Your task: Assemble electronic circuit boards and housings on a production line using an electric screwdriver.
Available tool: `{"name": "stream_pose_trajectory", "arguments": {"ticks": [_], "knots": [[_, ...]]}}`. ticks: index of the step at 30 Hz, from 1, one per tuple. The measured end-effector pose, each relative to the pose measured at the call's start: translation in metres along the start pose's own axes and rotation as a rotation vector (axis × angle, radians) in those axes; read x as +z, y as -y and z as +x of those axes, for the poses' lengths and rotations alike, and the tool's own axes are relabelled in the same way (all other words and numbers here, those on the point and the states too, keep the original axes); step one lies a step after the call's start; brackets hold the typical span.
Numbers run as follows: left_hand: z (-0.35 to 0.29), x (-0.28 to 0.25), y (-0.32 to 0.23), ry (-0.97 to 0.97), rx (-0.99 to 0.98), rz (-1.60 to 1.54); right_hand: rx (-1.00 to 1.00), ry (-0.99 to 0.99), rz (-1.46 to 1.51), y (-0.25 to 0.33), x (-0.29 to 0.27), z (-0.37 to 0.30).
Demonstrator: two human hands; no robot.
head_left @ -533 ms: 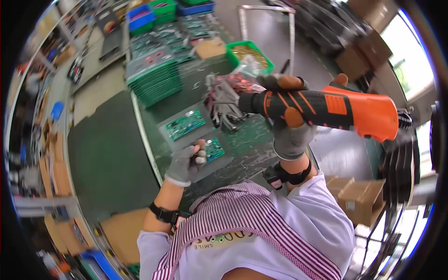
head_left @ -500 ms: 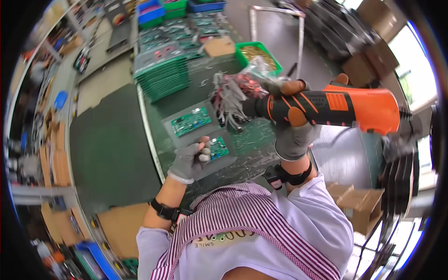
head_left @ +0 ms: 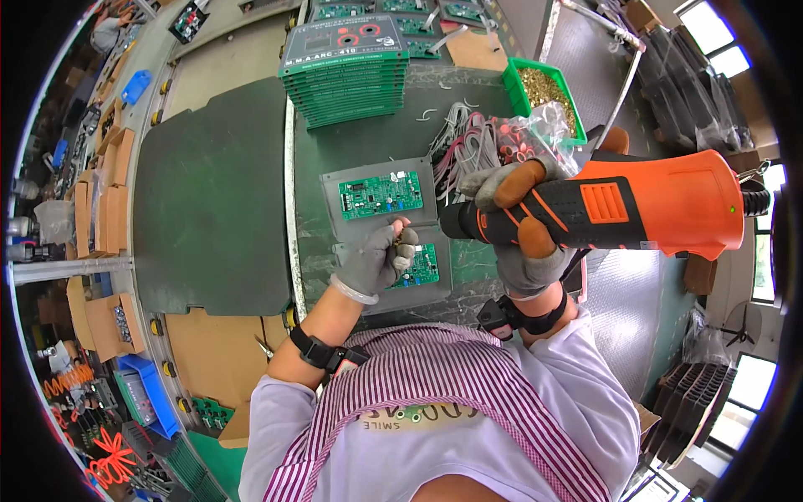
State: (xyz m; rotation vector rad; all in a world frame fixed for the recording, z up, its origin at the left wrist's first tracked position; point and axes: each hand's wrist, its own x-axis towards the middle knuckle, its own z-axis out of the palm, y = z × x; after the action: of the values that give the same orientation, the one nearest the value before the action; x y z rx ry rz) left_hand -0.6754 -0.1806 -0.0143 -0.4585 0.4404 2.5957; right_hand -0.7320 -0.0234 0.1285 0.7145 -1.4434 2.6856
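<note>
While the right hand (head_left: 534, 243) grips a power screwdriver (head_left: 619, 205) sideways, left hand (head_left: 375, 258) curled by its bit (head_left: 427, 223), contents unclear

Right of centre, the right hand (head_left: 533, 251) grips an orange-and-black power screwdriver (head_left: 615, 205); at centre, the curled left hand (head_left: 376, 258) partly covers a circuit board (head_left: 426, 265). A panel stack (head_left: 345, 88) stands on the bench (head_left: 351, 142), upper centre.

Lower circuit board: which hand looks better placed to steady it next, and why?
Left, probably: the left hand partly covers the lower board; the right hand is occupied gripping the orange power tool.
</note>
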Motion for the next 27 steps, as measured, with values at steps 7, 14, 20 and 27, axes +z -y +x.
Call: {"name": "stream_pose_trajectory", "arguments": {"ticks": [7, 14, 20, 27], "knots": [[0.019, 0.003, 0.004, -0.051, 0.039, -0.037, 0.071, 0.081, -0.022, -0.013, -0.032, 0.008], [0.022, 0.000, -0.005, -0.046, 0.033, -0.119, 0.077, 0.089, 0.090, -0.021, -0.037, 0.019], [0.026, -0.002, -0.008, -0.045, 0.055, -0.147, 0.135, 0.051, 0.163, -0.029, -0.035, 0.020], [0.025, 0.006, -0.009, -0.054, 0.111, 0.053, 0.143, 0.105, -0.017, -0.031, -0.036, 0.022]]}}
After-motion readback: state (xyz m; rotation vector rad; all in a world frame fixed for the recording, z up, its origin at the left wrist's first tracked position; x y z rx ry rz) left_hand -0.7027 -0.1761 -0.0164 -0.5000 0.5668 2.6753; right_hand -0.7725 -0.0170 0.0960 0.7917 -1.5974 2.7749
